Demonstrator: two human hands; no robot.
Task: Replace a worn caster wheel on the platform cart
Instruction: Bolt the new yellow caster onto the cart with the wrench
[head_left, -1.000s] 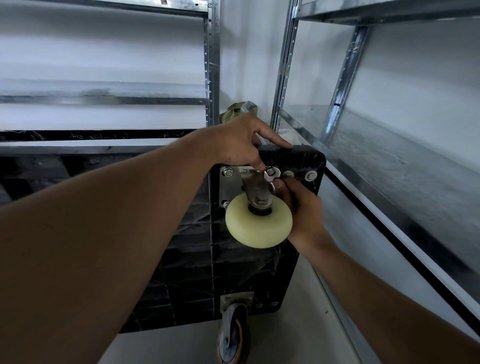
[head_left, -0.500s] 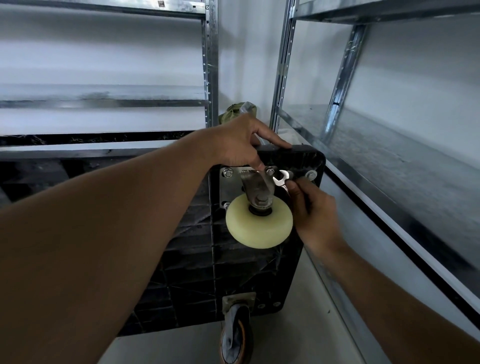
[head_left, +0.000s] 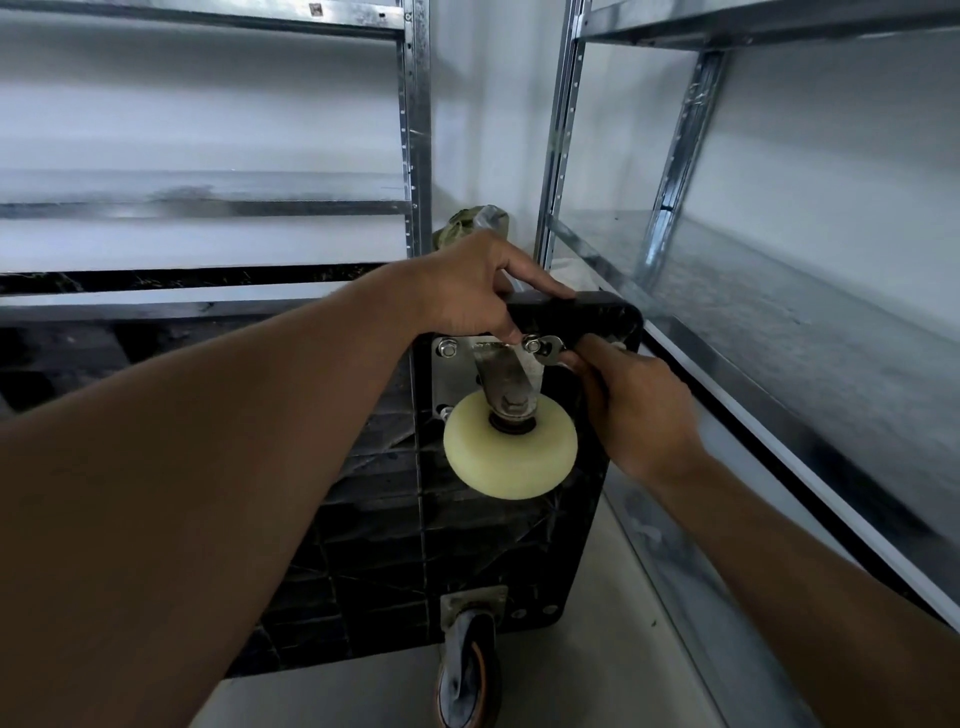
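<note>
The black platform cart (head_left: 519, 561) stands on its side, underside facing me. A cream caster wheel (head_left: 510, 453) in a steel fork sits on a metal mounting plate (head_left: 451, 375) near the cart's top corner. My left hand (head_left: 470, 288) grips the cart's top edge, its fingertips beside the upper right bolt (head_left: 531, 344). My right hand (head_left: 636, 402) grips a small open-end wrench (head_left: 551, 349), whose jaw sits on that bolt. A worn grey and orange caster wheel (head_left: 470, 675) hangs at the cart's lower edge.
Galvanised steel shelving stands on both sides: a left unit upright (head_left: 415, 124) behind the cart and a right unit shelf (head_left: 779, 322) close to my right arm. A green bundle (head_left: 467, 226) lies behind the cart. Pale floor (head_left: 571, 665) shows below.
My right hand has moved up from beside the wheel, bringing the wrench jaw onto the upper right bolt. My left hand has kept its hold on the cart's edge.
</note>
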